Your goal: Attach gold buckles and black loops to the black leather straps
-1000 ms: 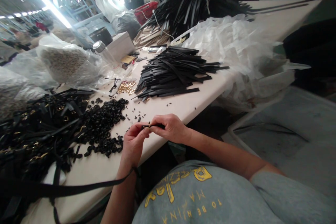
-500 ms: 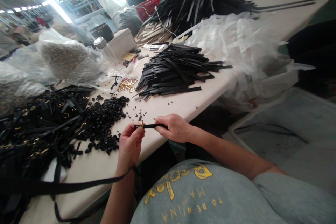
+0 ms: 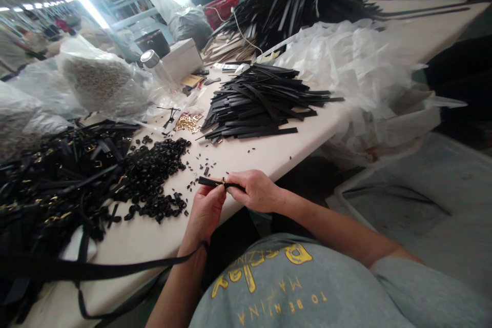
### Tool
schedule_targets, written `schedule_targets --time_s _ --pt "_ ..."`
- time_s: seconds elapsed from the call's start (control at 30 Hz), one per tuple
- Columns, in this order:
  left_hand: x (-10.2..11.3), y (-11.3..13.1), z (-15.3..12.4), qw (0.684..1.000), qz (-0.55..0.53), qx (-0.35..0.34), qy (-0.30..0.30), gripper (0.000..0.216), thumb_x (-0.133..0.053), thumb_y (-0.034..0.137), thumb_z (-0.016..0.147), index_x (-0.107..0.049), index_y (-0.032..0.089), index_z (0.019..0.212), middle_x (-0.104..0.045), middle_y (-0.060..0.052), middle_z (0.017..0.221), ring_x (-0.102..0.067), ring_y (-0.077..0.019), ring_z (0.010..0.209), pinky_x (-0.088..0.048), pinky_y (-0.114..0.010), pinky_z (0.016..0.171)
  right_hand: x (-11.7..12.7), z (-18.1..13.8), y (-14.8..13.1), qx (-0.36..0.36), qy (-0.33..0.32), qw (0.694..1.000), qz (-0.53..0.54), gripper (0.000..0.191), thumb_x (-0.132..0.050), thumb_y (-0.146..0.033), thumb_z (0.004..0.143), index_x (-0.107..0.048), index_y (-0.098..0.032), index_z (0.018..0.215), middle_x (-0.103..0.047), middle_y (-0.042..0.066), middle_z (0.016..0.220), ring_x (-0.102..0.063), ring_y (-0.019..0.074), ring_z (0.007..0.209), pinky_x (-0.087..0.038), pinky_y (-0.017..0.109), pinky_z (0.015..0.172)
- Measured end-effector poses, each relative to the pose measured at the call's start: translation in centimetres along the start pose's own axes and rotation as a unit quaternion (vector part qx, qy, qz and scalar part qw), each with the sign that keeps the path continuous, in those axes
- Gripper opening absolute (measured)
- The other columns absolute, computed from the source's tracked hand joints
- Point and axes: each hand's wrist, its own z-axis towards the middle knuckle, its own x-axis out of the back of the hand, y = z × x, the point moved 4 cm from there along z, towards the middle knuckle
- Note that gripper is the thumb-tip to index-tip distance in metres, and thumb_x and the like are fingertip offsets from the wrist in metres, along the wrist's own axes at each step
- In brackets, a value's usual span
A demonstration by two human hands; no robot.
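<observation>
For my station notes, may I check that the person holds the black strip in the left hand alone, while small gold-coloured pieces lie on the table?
Not alone: the head view shows the left hand and right hand both holding the black strip. Small gold-coloured pieces do lie on the table.

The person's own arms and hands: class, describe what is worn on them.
The left hand and right hand are ungloved. The right sleeve is short and grey; the left is out of view. A black strap reaches the left wrist.
</observation>
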Motion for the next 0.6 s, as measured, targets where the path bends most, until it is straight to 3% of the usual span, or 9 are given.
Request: schedule_targets --time_s 0.2,0.43,0.6 --pt "0.34 -0.03 -0.08 0.999 -0.036 0.039 0.01 0.03 -0.091 0.022 0.054 -0.071 0.018 0.076 -0.073 0.0 0.079 -0.067 -0.0078 0.07 -0.053 -0.014 0.066 -0.01 -0.03 -0.19 0.014 0.006 1.0 -0.018 0.01 -0.053 -0.019 0.091 -0.06 -0.018 0.084 -0.062 0.002 0.076 -0.052 0.0143 0.068 -0.034 0.024 0.064" --pt "0.36 0.2 -0.26 0.997 -0.029 -0.018 0.066 0.033 -0.092 0.023 0.052 -0.072 0.018 0.078 -0.073 0.0 0.077 -0.066 -0.0084 0.068 -0.053 -0.017 0.066 -0.2 0.23 -0.24 -0.008 0.002 1.0 -0.002 0.011 -0.052 -0.021 0.094 -0.061 -0.017 0.088 -0.063 0.003 0.078 -0.055 0.0149 0.069 -0.037 0.024 0.065" --pt "0.27 -0.09 -0.12 0.999 -0.006 0.009 0.041 0.031 -0.09 0.023 0.055 -0.07 0.017 0.078 -0.07 0.001 0.074 -0.06 -0.0068 0.06 -0.047 -0.016 0.057 -0.28 0.2 -0.11 -0.018 -0.012 1.0 0.009 0.011 -0.051 -0.018 0.094 -0.059 -0.018 0.087 -0.063 0.003 0.08 -0.056 0.0151 0.072 -0.037 0.024 0.066"
